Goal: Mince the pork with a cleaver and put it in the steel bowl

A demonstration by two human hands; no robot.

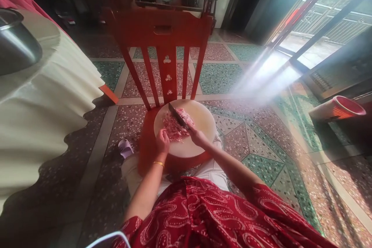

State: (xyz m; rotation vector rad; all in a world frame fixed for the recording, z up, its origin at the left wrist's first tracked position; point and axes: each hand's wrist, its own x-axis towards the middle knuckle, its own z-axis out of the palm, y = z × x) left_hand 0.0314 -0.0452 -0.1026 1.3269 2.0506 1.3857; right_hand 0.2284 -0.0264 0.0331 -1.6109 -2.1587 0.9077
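A round, pale cutting board (205, 118) lies on the seat of a red wooden chair (162, 27) in front of me. Chopped raw meat (173, 128) is spread over its left and middle part. My right hand (197, 137) grips the handle of a kitchen knife (178, 116), whose dark blade rests in or just over the meat, pointing away and to the left. At the board's near left edge is my left hand (162, 141), its fingers curled in beside the meat. Whether anything is inside those fingers is hidden. A gold bracelet (159, 163) circles the left wrist.
On the left, a table with a cream cloth (58, 97) carries a metal pot (19, 46). A purple slipper (125, 148) shows beside the chair. At right, a pinkish bin (325, 109) lies or stands tilted near the bright doorway (314, 27).
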